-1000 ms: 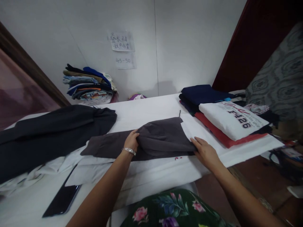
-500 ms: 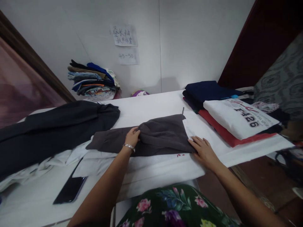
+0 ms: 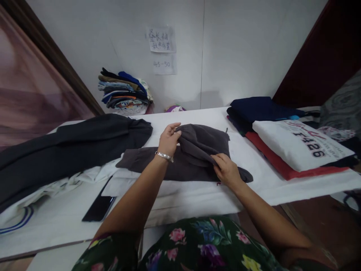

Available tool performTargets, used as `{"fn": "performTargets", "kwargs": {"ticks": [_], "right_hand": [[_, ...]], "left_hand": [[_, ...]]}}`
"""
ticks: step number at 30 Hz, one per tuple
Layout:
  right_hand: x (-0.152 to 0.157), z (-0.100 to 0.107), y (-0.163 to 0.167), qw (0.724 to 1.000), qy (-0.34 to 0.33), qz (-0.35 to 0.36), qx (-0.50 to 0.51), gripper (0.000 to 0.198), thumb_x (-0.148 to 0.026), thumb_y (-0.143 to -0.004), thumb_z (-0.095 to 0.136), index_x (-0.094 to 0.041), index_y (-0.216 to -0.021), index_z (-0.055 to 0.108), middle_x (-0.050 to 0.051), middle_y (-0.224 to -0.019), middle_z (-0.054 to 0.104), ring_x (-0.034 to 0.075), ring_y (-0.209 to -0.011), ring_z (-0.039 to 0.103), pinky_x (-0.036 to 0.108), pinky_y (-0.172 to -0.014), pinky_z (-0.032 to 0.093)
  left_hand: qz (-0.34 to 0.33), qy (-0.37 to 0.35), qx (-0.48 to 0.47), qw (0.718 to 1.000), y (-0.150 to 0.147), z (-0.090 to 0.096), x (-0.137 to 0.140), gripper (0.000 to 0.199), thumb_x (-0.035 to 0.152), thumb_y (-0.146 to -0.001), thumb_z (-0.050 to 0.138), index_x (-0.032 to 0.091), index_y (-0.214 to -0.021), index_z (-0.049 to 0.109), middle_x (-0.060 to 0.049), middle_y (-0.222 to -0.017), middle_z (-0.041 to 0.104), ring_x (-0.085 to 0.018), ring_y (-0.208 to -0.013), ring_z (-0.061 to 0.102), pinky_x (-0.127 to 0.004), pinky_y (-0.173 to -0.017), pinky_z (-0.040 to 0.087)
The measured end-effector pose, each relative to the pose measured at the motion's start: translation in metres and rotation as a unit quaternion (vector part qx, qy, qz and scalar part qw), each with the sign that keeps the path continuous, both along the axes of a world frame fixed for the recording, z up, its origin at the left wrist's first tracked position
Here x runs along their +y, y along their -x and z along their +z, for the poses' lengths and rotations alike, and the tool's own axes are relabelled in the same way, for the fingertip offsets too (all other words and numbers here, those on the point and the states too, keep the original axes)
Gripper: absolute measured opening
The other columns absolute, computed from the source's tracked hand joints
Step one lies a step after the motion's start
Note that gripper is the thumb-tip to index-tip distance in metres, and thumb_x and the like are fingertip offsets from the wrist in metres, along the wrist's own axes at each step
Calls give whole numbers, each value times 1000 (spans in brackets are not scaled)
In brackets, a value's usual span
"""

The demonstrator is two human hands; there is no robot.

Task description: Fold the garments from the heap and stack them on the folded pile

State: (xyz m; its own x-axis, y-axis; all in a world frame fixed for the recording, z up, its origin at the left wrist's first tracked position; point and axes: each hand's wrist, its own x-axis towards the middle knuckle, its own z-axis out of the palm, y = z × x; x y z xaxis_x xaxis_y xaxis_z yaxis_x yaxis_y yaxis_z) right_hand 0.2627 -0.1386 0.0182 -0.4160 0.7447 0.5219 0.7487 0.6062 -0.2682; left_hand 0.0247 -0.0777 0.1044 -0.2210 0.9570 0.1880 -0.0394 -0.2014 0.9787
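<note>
A dark grey garment (image 3: pixel 194 165) lies partly folded on the white-covered table, its exact kind unclear. My left hand (image 3: pixel 169 140), with a silver bracelet at the wrist, pinches the far left part of its upper layer. Lower and to the right, my right hand (image 3: pixel 227 171) grips the near edge of that same layer. Between both hands the cloth is raised in a loose fold. One end of the garment sticks out past my right forearm, and another stretches left under my left wrist. White and pale cloth shows beneath it.
A dark garment (image 3: pixel 76 139) lies at the left over white cloth. Near my left forearm is a black phone (image 3: pixel 99 205). Folded clothes, including a white printed one (image 3: pixel 304 145), are stacked at the right. Another clothes pile (image 3: pixel 124 92) stands against the wall beneath paper notes (image 3: pixel 163 51).
Both hands have lifted the upper layer off the garment; my right hand went from lying at its right edge to gripping it. The view has shifted slightly left.
</note>
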Motion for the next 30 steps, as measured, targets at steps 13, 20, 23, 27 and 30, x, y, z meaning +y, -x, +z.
{"fn": "performTargets", "kwargs": {"ticks": [13, 20, 23, 27, 30], "right_hand": [[-6, -6, 15, 987, 98, 43, -120, 48, -21, -84, 57, -17, -131, 51, 12, -110, 58, 25, -97, 54, 38, -83, 49], [16, 9, 51, 986, 119, 80, 83, 29, -26, -90, 49, -19, -116, 60, 7, -95, 64, 21, -89, 60, 33, -78, 49], [29, 17, 49, 965, 131, 103, 204, 22, -23, -90, 47, -20, -103, 66, 4, -90, 66, 17, -83, 61, 29, -76, 48], [33, 30, 39, 963, 125, 105, 216, 26, -22, -88, 47, -21, -102, 69, 2, -82, 64, 17, -76, 59, 29, -71, 46], [30, 36, 39, 971, 104, 104, 186, 33, -18, -86, 46, -21, -112, 67, 3, -80, 62, 16, -73, 57, 28, -69, 46]], "left_hand": [[42, 200, -120, 972, 25, -73, -20, 26, 17, -62, 63, 18, -88, 64, 1, -76, 65, -9, -58, 55, -19, -50, 41], [0, 117, -147, 982, -8, -33, -12, 34, 23, -71, 66, 17, -104, 62, 1, -73, 61, -9, -62, 56, -20, -56, 45], [53, 59, -75, 994, -12, -32, -23, 31, 23, -72, 65, 18, -103, 61, 0, -78, 62, -9, -66, 58, -19, -57, 45], [46, 39, 36, 998, -17, -49, -54, 17, 31, -74, 65, 18, -86, 62, 2, -68, 59, -8, -54, 53, -18, -47, 41], [-57, 143, -25, 988, -27, -62, -69, 20, 36, -75, 65, 17, -81, 60, 1, -67, 59, -10, -50, 55, -21, -44, 43]]}}
